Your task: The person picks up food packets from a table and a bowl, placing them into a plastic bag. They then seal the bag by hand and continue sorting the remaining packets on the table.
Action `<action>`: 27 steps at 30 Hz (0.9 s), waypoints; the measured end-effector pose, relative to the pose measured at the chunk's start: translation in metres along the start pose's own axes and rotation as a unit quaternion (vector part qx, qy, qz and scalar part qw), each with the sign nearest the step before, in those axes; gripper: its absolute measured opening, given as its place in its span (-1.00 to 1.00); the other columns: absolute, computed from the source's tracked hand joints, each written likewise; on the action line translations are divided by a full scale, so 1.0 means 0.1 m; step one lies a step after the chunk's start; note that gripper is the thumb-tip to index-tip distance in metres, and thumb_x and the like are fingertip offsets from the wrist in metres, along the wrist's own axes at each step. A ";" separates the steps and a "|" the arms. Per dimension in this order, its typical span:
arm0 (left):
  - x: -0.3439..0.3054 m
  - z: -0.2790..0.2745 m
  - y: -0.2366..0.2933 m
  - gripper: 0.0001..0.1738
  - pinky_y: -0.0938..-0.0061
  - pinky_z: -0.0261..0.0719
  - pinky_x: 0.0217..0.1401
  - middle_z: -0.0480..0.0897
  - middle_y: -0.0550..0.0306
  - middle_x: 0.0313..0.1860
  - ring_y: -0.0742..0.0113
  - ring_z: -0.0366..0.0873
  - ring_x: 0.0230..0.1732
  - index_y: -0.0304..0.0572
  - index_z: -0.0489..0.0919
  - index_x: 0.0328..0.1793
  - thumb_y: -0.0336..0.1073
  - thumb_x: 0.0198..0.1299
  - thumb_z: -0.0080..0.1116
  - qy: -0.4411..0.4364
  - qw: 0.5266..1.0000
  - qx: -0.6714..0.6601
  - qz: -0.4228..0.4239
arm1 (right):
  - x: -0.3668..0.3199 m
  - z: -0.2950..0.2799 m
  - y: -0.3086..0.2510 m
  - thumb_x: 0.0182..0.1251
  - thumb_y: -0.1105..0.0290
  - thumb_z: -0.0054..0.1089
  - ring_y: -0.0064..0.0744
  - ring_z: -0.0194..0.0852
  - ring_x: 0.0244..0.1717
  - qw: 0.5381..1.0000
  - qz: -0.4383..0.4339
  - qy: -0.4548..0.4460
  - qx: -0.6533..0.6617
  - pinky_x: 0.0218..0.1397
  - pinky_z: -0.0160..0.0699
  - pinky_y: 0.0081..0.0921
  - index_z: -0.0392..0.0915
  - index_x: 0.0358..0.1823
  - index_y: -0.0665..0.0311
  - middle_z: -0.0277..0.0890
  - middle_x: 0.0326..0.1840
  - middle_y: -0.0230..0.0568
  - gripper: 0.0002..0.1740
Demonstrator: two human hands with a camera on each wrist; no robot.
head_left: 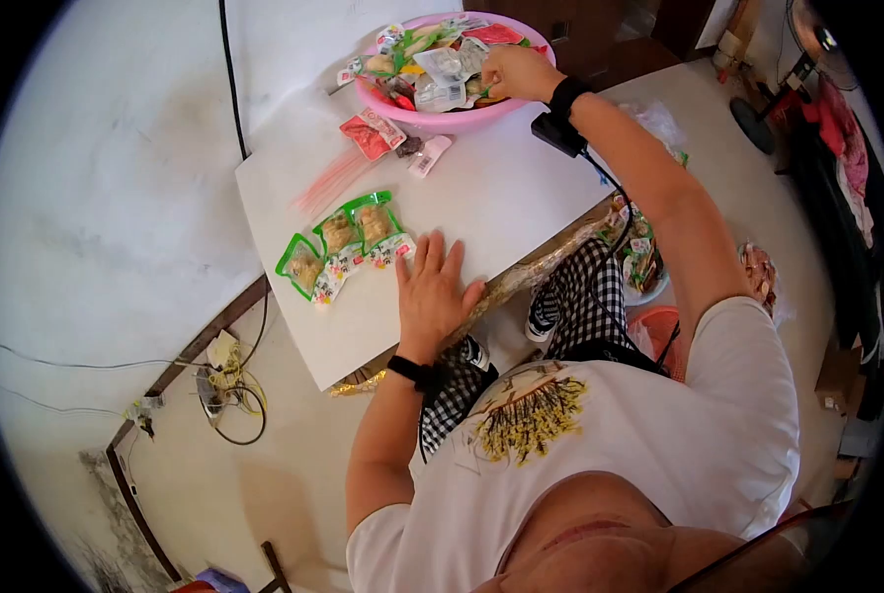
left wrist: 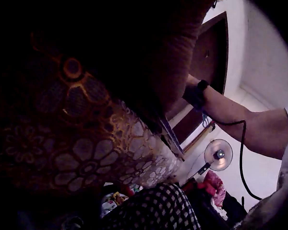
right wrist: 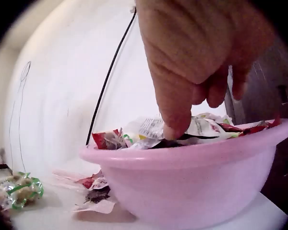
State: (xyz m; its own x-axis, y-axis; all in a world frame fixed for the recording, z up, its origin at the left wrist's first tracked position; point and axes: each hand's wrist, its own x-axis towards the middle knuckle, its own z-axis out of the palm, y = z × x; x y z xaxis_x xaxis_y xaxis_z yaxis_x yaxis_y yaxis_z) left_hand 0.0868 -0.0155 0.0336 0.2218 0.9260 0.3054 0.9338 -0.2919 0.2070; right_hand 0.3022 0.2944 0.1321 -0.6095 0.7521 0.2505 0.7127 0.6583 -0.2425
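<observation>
White tbl (head_left: 521, 208) is the biggest thing, w/ a wall along its far L side. Pink bowl (head_left: 452, 123) sits at the tbl's far end, heaped w/ mixed pkts (head_left: 440, 96): silver, white, red, some green.

R hand (head_left: 519, 75) is over the bowl's near R part, fingertips down in the pkts. R wrist view: one digit points straight down onto the pkts, other fingers bent; can't tell if it pinches a pkt. L hand (head_left: 435, 298) rests palm down on the tbl nr the front edge, fingers a bit spread, gripping nothing; L wrist view is too dark to add detail.

Three green-edged pkts (head_left: 374, 224), tan contents, lie in a slanting row just beyond the L fingertips. Btwn them & the bowl: red pkt (head_left: 368, 136), then smaller pale pink pkt (head_left: 429, 156), w/ a little dark pc (head_left: 409, 147) btwn those two.
</observation>
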 end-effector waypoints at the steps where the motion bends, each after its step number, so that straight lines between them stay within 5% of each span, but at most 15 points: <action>1: 0.00 0.00 0.00 -0.30 -0.21 0.05 0.42 0.31 -0.17 0.43 -0.07 0.20 0.46 -0.08 0.46 0.33 0.15 0.15 0.13 0.002 1.000 -0.004 0.000 | 0.00 0.02 -0.03 -0.06 0.29 0.31 -0.11 0.54 -0.17 1.000 -0.007 0.007 -0.025 -0.14 0.48 -0.24 0.61 -0.36 0.16 0.54 -0.26 -0.15 -0.79; 9: -0.03 0.02 -0.05 -0.32 -0.18 0.08 0.41 0.33 -0.14 0.42 -0.08 0.22 0.45 -0.08 0.45 0.30 0.18 0.17 0.10 0.016 1.000 -0.022 -0.008 | 0.13 0.30 0.02 0.19 0.34 0.12 -0.04 0.53 -0.10 0.978 -0.161 0.097 -0.086 -0.05 0.48 -0.16 0.56 -0.20 0.15 0.55 -0.19 -0.13 -0.84; 15: -0.09 0.00 -0.07 -0.32 -0.18 0.06 0.43 0.32 -0.15 0.42 -0.06 0.19 0.47 -0.11 0.46 0.28 0.17 0.16 0.12 0.007 0.999 -0.031 -0.019 | -0.03 -0.15 -0.02 0.34 0.28 0.09 -0.06 0.51 -0.28 0.985 -0.046 0.154 0.067 -0.19 0.49 -0.23 0.46 -0.23 0.25 0.48 -0.33 -0.02 -0.82; 17: -0.01 -0.01 -0.03 -0.32 -0.18 0.05 0.43 0.33 -0.15 0.42 -0.06 0.19 0.47 -0.11 0.46 0.28 0.16 0.16 0.12 0.011 0.999 -0.040 -0.011 | -0.01 -0.26 0.10 0.38 0.24 0.08 -0.14 0.48 -0.39 0.974 0.001 0.214 0.072 -0.25 0.48 -0.26 0.44 -0.24 0.29 0.46 -0.40 -0.04 -0.76; 18: -0.02 0.00 -0.04 -0.33 -0.18 0.05 0.43 0.33 -0.15 0.42 -0.06 0.19 0.47 -0.11 0.46 0.28 0.16 0.16 0.13 0.010 0.999 -0.036 -0.011 | -0.09 -0.29 0.06 0.40 0.20 0.11 -0.41 0.39 -0.49 0.958 -0.009 0.240 0.160 -0.36 0.46 -0.42 0.44 -0.26 0.29 0.44 -0.49 -0.21 -0.73; 19: -0.02 0.02 -0.04 -0.33 -0.18 0.05 0.44 0.34 -0.15 0.41 -0.06 0.19 0.47 -0.11 0.46 0.29 0.15 0.16 0.13 0.007 0.999 -0.030 -0.015 | -0.29 -0.47 -0.18 0.41 0.21 0.12 -0.63 0.35 -0.48 0.924 0.027 0.161 0.345 -0.42 0.43 -0.56 0.45 -0.27 0.26 0.43 -0.48 -0.41 -0.75; 21: -0.02 0.05 -0.05 -0.32 -0.19 0.03 0.44 0.34 -0.14 0.41 -0.06 0.18 0.47 -0.11 0.46 0.30 0.15 0.17 0.12 0.015 1.000 -0.025 -0.008 | -0.40 -0.54 -0.34 0.52 0.24 0.00 -0.77 0.34 -0.40 0.904 0.061 0.102 0.411 -0.37 0.36 -0.78 0.47 -0.17 0.18 0.43 -0.36 -0.55 -0.82; 27: -0.03 0.06 -0.12 -0.34 -0.03 0.26 0.33 0.38 -0.20 0.35 -0.08 0.33 0.34 -0.20 0.42 0.33 -0.05 0.14 0.24 0.125 0.988 -0.092 0.004 | -0.80 -0.47 -0.92 0.49 0.23 0.04 -0.80 0.25 -0.45 0.926 0.040 0.015 0.376 -0.47 0.27 -0.74 0.39 -0.29 0.18 0.33 -0.42 -0.60 -0.79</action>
State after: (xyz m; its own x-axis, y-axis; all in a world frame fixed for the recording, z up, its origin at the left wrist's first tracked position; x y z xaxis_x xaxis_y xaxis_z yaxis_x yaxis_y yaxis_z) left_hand 0.0766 -0.0136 0.0247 0.1308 0.8418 0.5237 0.8601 -0.3591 0.3624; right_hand 0.3017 0.1718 0.1785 -0.5472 0.8057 0.2268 0.3046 0.4441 -0.8426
